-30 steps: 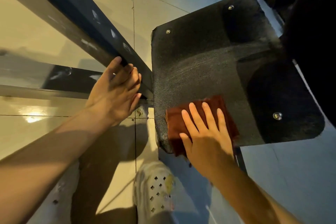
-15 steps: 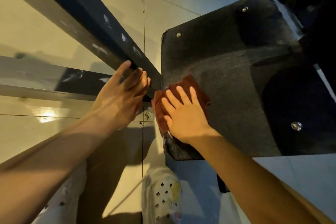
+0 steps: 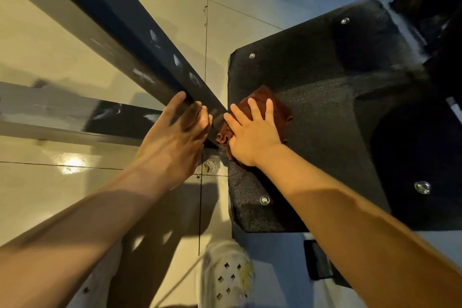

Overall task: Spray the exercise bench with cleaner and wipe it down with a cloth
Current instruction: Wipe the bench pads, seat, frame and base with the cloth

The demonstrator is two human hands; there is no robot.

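Both bare forearms reach forward. The left hand (image 3: 175, 137) lies palm down with fingers (image 3: 197, 112) extended together. The right hand (image 3: 252, 136) presses flat, fingers spread.

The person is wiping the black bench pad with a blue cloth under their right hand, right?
Not quite: the crumpled cloth is reddish-brown, not blue. The head view shows the right hand pressing it flat against the black textured bench pad.
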